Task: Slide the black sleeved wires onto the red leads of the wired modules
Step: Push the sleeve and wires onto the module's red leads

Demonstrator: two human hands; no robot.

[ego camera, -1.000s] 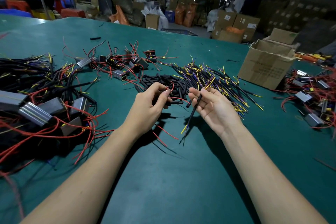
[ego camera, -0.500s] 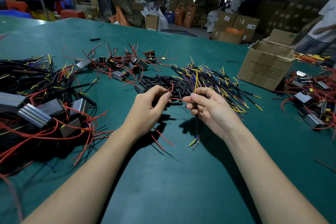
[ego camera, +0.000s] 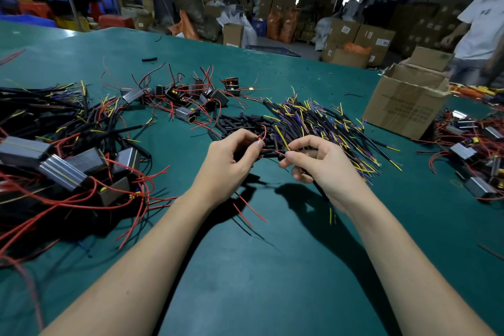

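Note:
My left hand (ego camera: 227, 163) holds a wired module hidden in its palm and pinches one red lead (ego camera: 262, 136) at the fingertips; two more red leads (ego camera: 252, 209) hang below it. My right hand (ego camera: 317, 165) pinches a black sleeved wire (ego camera: 323, 194) with yellow tips, which runs down under the palm. The fingertips of both hands almost meet above a pile of short black sleeves (ego camera: 245, 124). A heap of black sleeved wires (ego camera: 327, 125) with yellow and purple ends lies just behind my right hand.
On the green table (ego camera: 245, 267), finished modules with wires (ego camera: 62, 155) pile up at the left. Loose modules (ego camera: 188, 98) lie at the back, more modules (ego camera: 474, 150) at the right. A cardboard box (ego camera: 403, 101) stands back right; a person (ego camera: 480, 33) stands behind it.
My right hand has turned palm down and moved left toward my left hand, so the sleeved wire's top end has come up to the red lead. The person at the back right came further into view.

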